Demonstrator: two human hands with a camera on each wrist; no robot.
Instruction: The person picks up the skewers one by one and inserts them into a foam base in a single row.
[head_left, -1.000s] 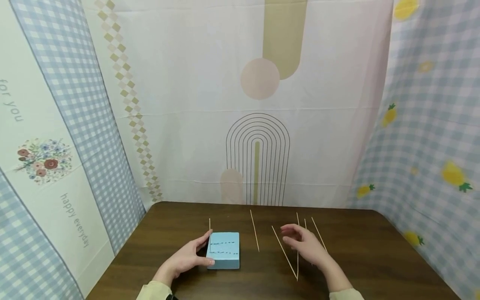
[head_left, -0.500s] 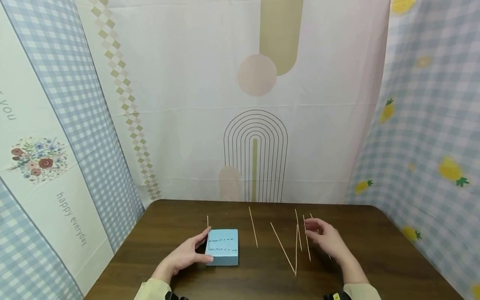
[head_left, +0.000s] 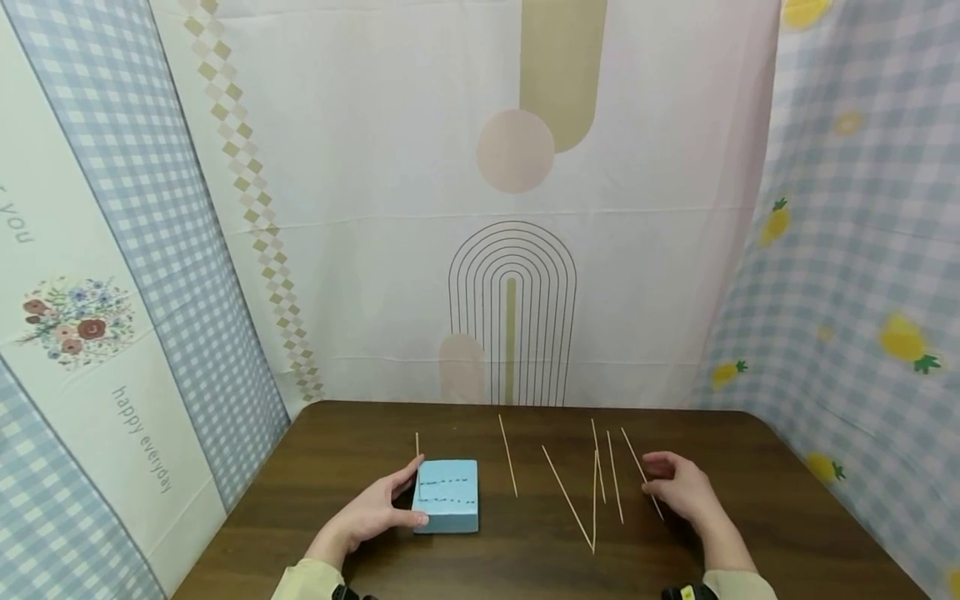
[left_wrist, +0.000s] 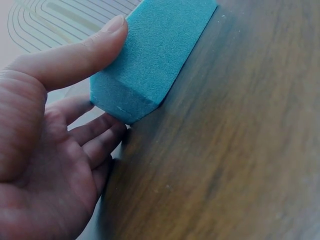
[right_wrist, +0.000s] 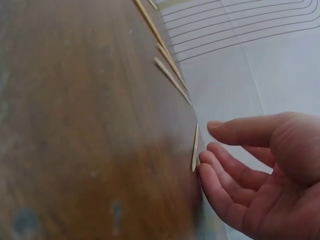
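My left hand [head_left: 378, 510] grips a light blue foam block [head_left: 450, 493] by its left side, with the thumb at the near corner and other fingers at the back. Two rows of dark marks run across the block's top. One thin wooden stick [head_left: 417, 443] stands upright at the block's left side. Over on the right, my right hand [head_left: 686, 493] is at the rightmost wooden stick [head_left: 632, 452], which lies slanted on the table. The right wrist view has thumb and fingers apart, with that stick [right_wrist: 195, 150] just beyond the fingertips.
Several more wooden sticks lie between the hands: a lone stick [head_left: 507, 456], a slanted stick [head_left: 567, 498] meeting another at its near end, and a stick [head_left: 614, 477] further right. The dark wooden table [head_left: 352, 433] ends at a fabric backdrop [head_left: 360, 292].
My right hand has moved rightward, past the middle sticks, to the rightmost one. My left hand has kept its hold on the foam block. The head view has shifted slightly.
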